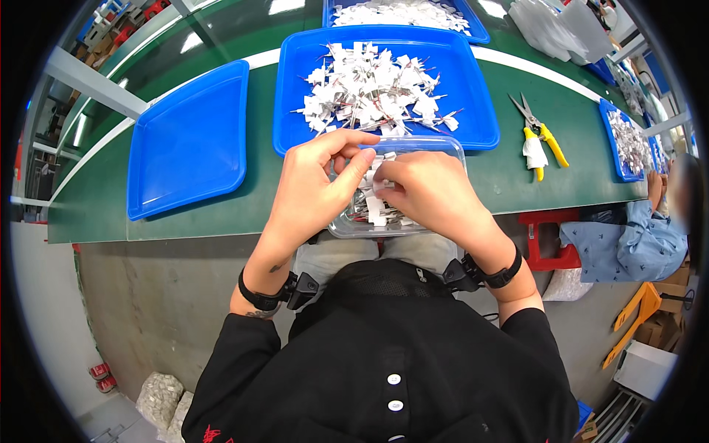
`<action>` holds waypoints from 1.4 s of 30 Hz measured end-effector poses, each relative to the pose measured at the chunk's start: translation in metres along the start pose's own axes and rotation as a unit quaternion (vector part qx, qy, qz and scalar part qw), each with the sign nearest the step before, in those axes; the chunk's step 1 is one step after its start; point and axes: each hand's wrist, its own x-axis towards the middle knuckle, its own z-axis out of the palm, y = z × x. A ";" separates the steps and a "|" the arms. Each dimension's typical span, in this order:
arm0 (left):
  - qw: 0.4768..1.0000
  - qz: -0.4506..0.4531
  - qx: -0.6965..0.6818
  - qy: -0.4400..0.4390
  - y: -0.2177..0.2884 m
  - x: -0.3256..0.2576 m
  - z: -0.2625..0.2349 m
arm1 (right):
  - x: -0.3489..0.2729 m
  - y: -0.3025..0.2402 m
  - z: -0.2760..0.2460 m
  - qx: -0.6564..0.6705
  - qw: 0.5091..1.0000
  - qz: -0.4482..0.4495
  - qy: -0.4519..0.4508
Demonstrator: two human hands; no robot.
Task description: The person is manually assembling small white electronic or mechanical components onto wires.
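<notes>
A clear plastic tub (459, 150) stands at the near edge of the green table, holding several small white-tagged pieces (377, 210) with thin dark leads. Over its left rim is my left hand (314, 177), thumb and forefinger brought close together and the other fingers curled. My right hand (436, 193) reaches over the tub from the right, its fingers bent in a pinch at the white pieces. Whatever lies between the fingertips of either hand is too small or hidden. Just beyond, a blue tray (473, 92) carries a heap of similar white pieces (373, 85).
At left lies another blue tray (188, 140). Yellow-handled snips (543, 136) rest on the table (509, 173) at right. Farther back is a blue tray of white pieces (402, 13). A co-worker in a blue patterned garment (631, 240) sits at far right, near a red stool (543, 247).
</notes>
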 end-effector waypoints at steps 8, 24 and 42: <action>0.998 0.039 -0.025 0.031 -0.001 -0.011 -0.006 | -0.016 -0.002 -0.012 0.087 0.971 -0.125 0.186; 0.990 0.105 -0.099 -0.002 0.005 -0.016 -0.001 | -0.018 -0.014 -0.010 0.450 0.867 0.005 0.214; 0.982 0.177 -0.026 0.055 0.002 -0.014 0.007 | -0.023 -0.013 -0.018 0.625 0.765 0.137 0.077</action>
